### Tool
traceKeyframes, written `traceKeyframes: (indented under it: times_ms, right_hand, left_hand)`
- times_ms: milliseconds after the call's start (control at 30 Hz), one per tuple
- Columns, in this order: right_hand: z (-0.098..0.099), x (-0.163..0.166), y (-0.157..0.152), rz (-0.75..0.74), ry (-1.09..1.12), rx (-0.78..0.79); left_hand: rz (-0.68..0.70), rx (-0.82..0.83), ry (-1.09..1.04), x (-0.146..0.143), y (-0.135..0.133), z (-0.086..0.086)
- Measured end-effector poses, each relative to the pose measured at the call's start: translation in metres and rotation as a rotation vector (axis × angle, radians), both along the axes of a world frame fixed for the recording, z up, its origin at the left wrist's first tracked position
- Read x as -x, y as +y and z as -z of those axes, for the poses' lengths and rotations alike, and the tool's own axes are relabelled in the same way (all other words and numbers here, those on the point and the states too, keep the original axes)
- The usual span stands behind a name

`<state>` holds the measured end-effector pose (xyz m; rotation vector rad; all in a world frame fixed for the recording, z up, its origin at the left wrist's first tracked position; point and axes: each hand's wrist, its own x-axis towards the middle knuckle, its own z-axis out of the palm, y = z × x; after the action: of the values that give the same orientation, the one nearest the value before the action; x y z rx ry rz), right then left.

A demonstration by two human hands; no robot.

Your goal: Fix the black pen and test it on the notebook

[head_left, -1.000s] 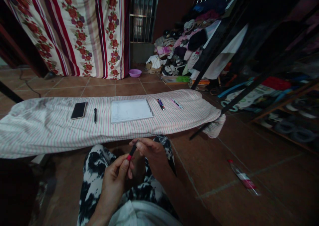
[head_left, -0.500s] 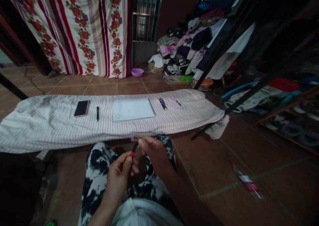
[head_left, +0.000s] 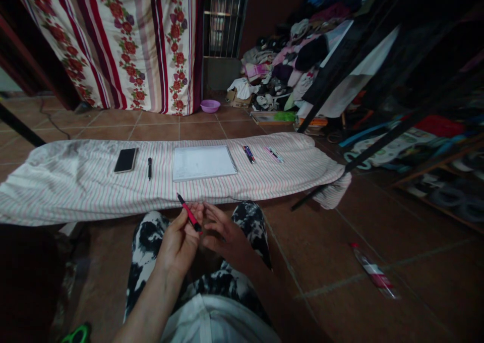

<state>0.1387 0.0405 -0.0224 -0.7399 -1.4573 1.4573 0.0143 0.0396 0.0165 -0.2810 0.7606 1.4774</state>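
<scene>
My left hand point(head_left: 179, 242) grips a red and black pen point(head_left: 190, 215) between thumb and fingers, its thin tip pointing up and to the left. Close beside the pen's lower end is my right hand point(head_left: 223, 234), fingers apart and loosely curved, with nothing visible in it. Both hands are above my lap, in front of a long surface draped with a striped cloth point(head_left: 151, 194). On the cloth lie a spiral notebook point(head_left: 204, 163), a black pen point(head_left: 149, 169) and a dark phone point(head_left: 126, 160). To the notebook's right are some dark pens point(head_left: 248, 154) and a pink and white pen-like item point(head_left: 274, 155).
A plastic bottle point(head_left: 374, 272) lies on the tiled floor at my right. Dark slanting poles point(head_left: 321, 98) rise near the cloth's right end. Behind are a purple basin point(head_left: 210, 106), a heap of clothes point(head_left: 287, 65) and a flowered curtain point(head_left: 143, 45).
The pen has turned in my left hand, so its tip now points up-left instead of up-right. My right hand has come off the pen's end and opened. The view has shifted slightly.
</scene>
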Motion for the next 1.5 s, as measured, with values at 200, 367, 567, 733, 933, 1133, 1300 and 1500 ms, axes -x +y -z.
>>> traceKeyframes:
  times_ms: [200, 367, 567, 733, 933, 1133, 1300, 1500]
  right_hand:
    - [0.006, 0.007, 0.000, -0.079, 0.230, 0.122]
    - [-0.002, 0.011, -0.004, -0.109, 0.357, 0.169]
    - [-0.006, 0.013, -0.006, -0.097, 0.365, 0.220]
    - [-0.004, 0.015, -0.007, -0.083, 0.404, 0.235]
    - [-0.001, 0.015, -0.017, 0.027, 0.345, 0.211]
    - [0.000, 0.015, -0.020, 0.026, 0.393, 0.237]
    - [0.014, 0.013, -0.012, 0.017, 0.360, 0.235]
    - [0.031, 0.011, -0.007, -0.009, 0.302, 0.193]
  left_hand:
    - [-0.006, 0.005, -0.074, -0.005, 0.002, -0.008]
    - [0.032, -0.023, -0.050, -0.007, -0.001, -0.009]
    - [0.028, -0.074, -0.027, -0.009, -0.003, -0.005]
    - [0.012, -0.089, 0.044, -0.013, -0.008, -0.010]
    - [0.016, -0.121, 0.097, -0.021, -0.018, -0.014]
    - [0.031, -0.101, 0.055, -0.022, -0.018, -0.014]
    - [0.041, -0.058, 0.014, -0.018, -0.014, -0.012]
    - [0.096, -0.048, -0.007, -0.019, -0.012, -0.010]
